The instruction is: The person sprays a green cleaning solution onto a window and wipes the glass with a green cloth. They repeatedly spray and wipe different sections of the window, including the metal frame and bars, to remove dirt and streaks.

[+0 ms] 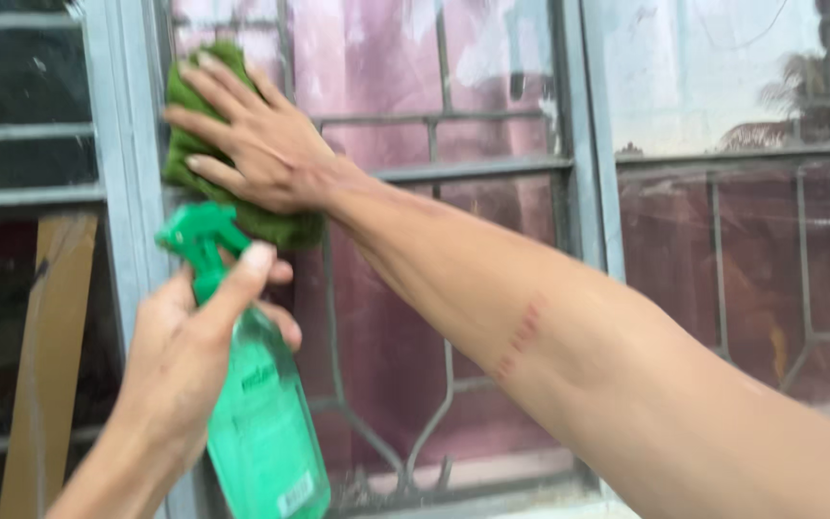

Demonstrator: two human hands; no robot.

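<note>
upright, spray bottle (266, 423) in left hand (189, 351), nozzle pointing left.

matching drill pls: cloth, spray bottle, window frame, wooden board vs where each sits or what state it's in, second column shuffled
1. green cloth
2. green spray bottle
3. grey window frame
4. wooden board

A. leaning behind the glass, lower left
B. held in the left hand
C. upright between two panes
D. pressed to the pane under the right hand

Pairs: 1-D, 2-B, 3-C, 4-A
</note>
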